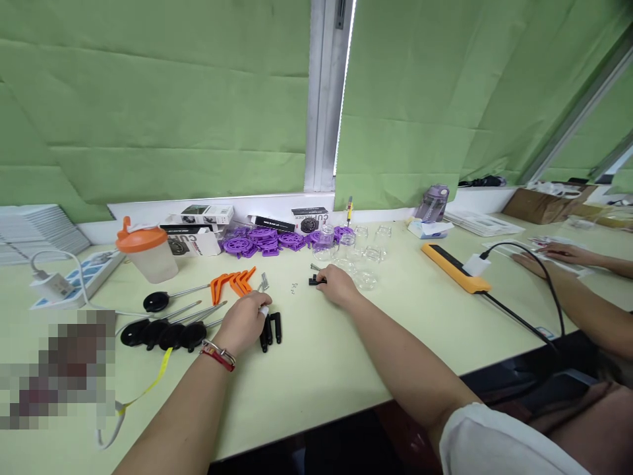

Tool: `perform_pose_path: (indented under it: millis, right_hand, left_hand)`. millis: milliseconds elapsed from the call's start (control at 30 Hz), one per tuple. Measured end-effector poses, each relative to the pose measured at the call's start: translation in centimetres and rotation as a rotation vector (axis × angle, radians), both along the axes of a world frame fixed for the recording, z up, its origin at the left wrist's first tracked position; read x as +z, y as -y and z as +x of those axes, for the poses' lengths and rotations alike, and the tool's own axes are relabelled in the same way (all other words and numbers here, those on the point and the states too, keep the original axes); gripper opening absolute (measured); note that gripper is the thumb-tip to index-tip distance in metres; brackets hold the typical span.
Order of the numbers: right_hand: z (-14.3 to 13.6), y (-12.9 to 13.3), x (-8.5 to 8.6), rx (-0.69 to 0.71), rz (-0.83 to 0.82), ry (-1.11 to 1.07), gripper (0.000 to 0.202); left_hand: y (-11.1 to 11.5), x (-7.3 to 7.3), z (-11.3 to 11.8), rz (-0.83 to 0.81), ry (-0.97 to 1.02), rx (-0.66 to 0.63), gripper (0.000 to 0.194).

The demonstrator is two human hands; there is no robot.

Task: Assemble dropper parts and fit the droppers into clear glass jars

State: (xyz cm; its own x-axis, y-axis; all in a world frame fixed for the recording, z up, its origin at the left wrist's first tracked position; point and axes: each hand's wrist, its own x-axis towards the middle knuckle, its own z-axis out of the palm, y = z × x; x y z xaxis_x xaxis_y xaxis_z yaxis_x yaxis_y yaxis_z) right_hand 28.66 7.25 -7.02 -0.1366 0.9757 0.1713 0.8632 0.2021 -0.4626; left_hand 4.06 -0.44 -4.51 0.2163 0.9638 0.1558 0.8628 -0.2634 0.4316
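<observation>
— Nearest items first, please.
— Black round pieces (pixel 192 336) with metal rods, a group, lying on the table (pixel 297 409), left of the left hand (pixel 244 323). Black angled parts (pixel 277 328), a cluster, lying just right of that hand.
— Grip, left?
— Fingers bent, something white at a fingertip; whether it gripped any part, I could not tell.
— Grip, right?
— Right hand (pixel 336 285): closed, fingertips on 1 small black part (pixel 314 282), low over the table. Tiny metal pieces (pixel 293 288) lay between the 2 hands.
— Beyond those?
— Orange angled pieces (pixel 240 282), in a row, ahead of the left hand; silver pins (pixel 265 282) beside them. Clear cups (pixel 366 280), several, beyond the right hand. Farther back, purple wheel-like pieces (pixel 267 241), heaped, near printed boxes (pixel 200 241).
— And last?
— Green covering (pixel 198 99), behind everything.
</observation>
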Motion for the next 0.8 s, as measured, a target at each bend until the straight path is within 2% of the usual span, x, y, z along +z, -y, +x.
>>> perform_pose_path:
  millis: [167, 333, 600, 700, 800]
  right_hand:
    - [-0.1, 0.2, 0.1, -0.01, -0.019, 0.027, 0.018]
    - [-0.2, 0.3, 0.4, -0.024, -0.044, 0.058, 0.021]
    - [-0.6, 0.8, 0.9, 0.009, -0.117, 0.047, 0.011]
    - [-1.1, 1.4, 0.8, 0.069, -0.117, -0.066, 0.01]
    - [-2.0, 2.3, 0.7, 0.157, -0.172, -0.341, 0.012]
  left_hand:
    - [-0.3, -0.3, -0.2, 0.023, 0.029, 0.057, 0.027]
    - [-0.3, -0.4, -0.2, 0.035, 0.06, 0.042, 0.025]
    - [-0.1, -0.5, 0.0, 0.043, 0.119, 0.037, 0.022]
    - [-0.2, -0.7, 0.2, 0.047, 0.162, 0.034, 0.023]
    - [-0.3, -0.9, 0.4, 0.063, 0.226, 0.012, 0.033]
